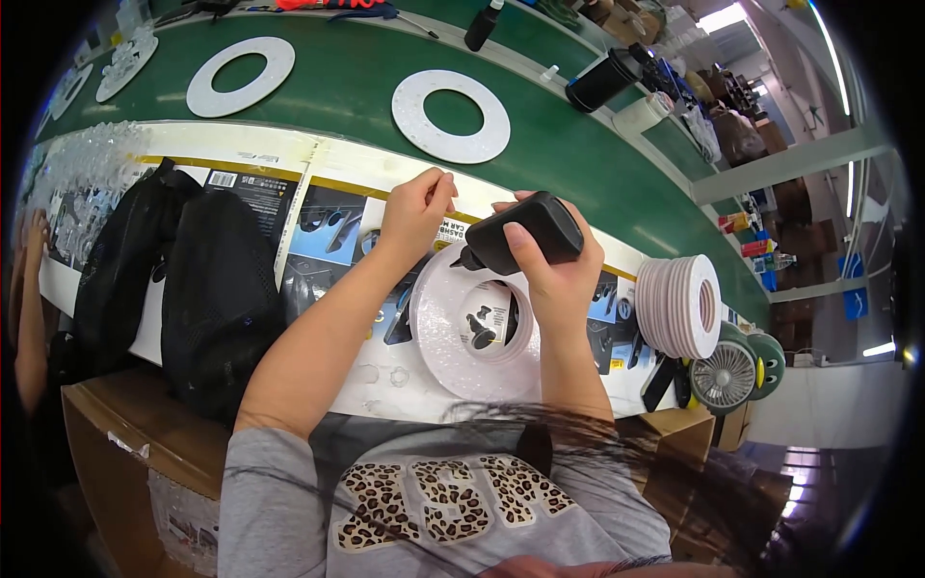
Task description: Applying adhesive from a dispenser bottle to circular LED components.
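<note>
Holding a black squeeze bottle [547, 223], the right hand [567, 279] angles its nozzle [467, 259] over the far left part of the pale ring stack [438, 352]; the left hand [419, 207], beyond that stack, is curled closed, nothing visible in it. Right of the stack, a second ring pile [665, 303] looks already gathered; beyond the stack, two loose rings [414, 111] seem left over (whether any liquid is applied, I cannot tell).

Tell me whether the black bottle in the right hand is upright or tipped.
Tipped: the black bottle slants in the right hand, its nozzle lower than its base, pointing down toward the ring stack.
</note>
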Available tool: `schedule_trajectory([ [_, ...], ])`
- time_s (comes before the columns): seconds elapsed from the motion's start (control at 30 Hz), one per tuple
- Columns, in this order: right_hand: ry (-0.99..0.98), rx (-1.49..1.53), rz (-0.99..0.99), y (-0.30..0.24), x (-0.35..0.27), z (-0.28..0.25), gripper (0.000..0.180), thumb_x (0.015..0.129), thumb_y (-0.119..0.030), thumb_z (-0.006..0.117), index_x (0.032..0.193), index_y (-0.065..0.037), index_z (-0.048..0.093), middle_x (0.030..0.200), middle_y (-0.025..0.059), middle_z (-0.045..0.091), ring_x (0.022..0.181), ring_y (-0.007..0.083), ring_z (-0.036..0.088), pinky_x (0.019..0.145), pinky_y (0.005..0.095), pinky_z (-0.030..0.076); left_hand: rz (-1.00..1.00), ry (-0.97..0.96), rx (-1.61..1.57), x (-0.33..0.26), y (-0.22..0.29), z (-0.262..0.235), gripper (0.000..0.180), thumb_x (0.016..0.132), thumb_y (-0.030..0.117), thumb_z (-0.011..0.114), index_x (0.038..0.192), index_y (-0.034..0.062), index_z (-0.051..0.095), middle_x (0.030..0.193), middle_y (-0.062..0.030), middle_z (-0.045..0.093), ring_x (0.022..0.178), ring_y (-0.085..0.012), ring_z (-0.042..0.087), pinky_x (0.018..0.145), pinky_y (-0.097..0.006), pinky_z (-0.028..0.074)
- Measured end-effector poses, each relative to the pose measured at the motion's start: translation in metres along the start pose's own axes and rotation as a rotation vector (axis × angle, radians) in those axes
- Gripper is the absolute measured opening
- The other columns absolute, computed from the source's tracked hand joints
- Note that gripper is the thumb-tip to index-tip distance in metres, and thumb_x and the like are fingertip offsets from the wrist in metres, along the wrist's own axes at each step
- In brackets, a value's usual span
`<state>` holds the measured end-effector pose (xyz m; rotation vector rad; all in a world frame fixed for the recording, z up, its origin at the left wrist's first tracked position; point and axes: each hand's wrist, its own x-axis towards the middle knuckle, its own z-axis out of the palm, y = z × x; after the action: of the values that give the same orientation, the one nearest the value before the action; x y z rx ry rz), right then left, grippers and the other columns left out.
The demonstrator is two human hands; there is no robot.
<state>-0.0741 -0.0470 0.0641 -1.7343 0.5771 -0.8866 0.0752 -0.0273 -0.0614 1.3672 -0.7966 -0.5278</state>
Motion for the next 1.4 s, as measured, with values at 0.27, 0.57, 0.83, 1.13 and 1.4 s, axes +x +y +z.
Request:
schedule_trajectory([
  [0.27, -0.002, -0.004, 0.039, 0.009, 0.003, 0.007, 0.032, 0.081, -0.006, 0.068, 0.108, 0.008, 0.057, 0.096, 0.0183, 0.066, 0.092, 0.0217, 0.064, 0.084, 0.0321, 0.052, 0.003, 0.008, 0.025, 0.000, -0.003, -0.003, 0.027, 0.093, 0.021, 0.052, 0.078, -0.0001, 0.061, 0.060, -0.0098, 0.061, 0.055, -0.0184, 0.060, 0.054, -0.030, 0.045],
  [0.57, -0.001, 0.001, 0.036, 0.014, 0.002, 0.007, 0.032, 0.082, -0.005, 0.068, 0.108, 0.009, 0.056, 0.097, 0.0187, 0.066, 0.093, 0.0222, 0.064, 0.085, 0.0328, 0.052, 0.028, 0.015, 0.004, -0.001, -0.002, -0.001, 0.026, 0.092, 0.021, 0.052, 0.078, 0.0006, 0.061, 0.059, -0.0086, 0.060, 0.054, -0.0178, 0.059, 0.054, -0.030, 0.045],
  [0.83, 0.009, -0.027, 0.040, 0.013, 0.002, 0.008, 0.032, 0.082, -0.006, 0.069, 0.108, 0.008, 0.057, 0.097, 0.0175, 0.066, 0.093, 0.0221, 0.064, 0.085, 0.0322, 0.051, 0.036, 0.011, 0.033, -0.001, 0.000, -0.002, 0.026, 0.092, 0.020, 0.052, 0.077, 0.0005, 0.060, 0.059, -0.0080, 0.060, 0.053, -0.0171, 0.058, 0.054, -0.030, 0.045],
  [1.13, 0.007, -0.025, 0.032, 0.017, 0.002, 0.006, 0.033, 0.082, -0.009, 0.069, 0.108, 0.008, 0.057, 0.096, 0.0173, 0.066, 0.093, 0.0218, 0.064, 0.085, 0.0320, 0.051, 0.026, 0.017, 0.033, 0.000, -0.001, -0.001, 0.026, 0.092, 0.020, 0.052, 0.077, 0.0006, 0.061, 0.058, -0.0081, 0.060, 0.053, -0.0172, 0.058, 0.053, -0.030, 0.044],
  [1.4, 0.050, 0.016, 0.046, 0.019, 0.001, 0.007, 0.032, 0.079, -0.011, 0.072, 0.105, 0.004, 0.061, 0.094, 0.0125, 0.068, 0.088, 0.0161, 0.065, 0.081, 0.0278, 0.051, 0.025, 0.012, 0.050, -0.001, 0.000, -0.002, 0.026, 0.092, 0.020, 0.052, 0.077, 0.0009, 0.061, 0.058, -0.0078, 0.060, 0.052, -0.0175, 0.058, 0.052, -0.030, 0.043],
])
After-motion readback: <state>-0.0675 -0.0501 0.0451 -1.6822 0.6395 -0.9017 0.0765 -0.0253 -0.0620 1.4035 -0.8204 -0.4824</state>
